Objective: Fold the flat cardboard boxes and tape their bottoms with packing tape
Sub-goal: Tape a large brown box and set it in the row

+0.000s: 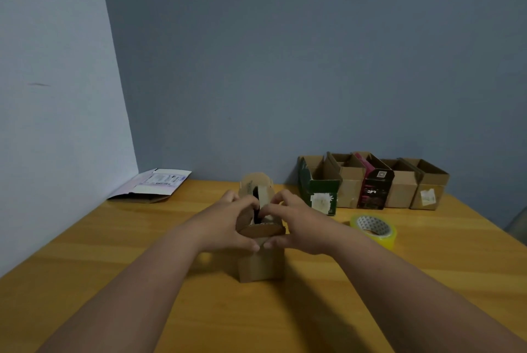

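Between your fingers: small cardboard box (pixel 261 264) upright, L hand (pixel 225 224) & R hand (pixel 299 224) both gripping its top flaps; tape roll (pixel 374 229) just right of R fingers.

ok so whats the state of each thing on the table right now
small brown box: upright, flaps half folded, held by both hands
left hand: grip closed on the box flaps
right hand: grip closed on the box flaps
tape roll: lying tilted on the table, untouched
row of boxes: folded up, standing by the wall, tops open
flat carton: unfolded, lying in the corner
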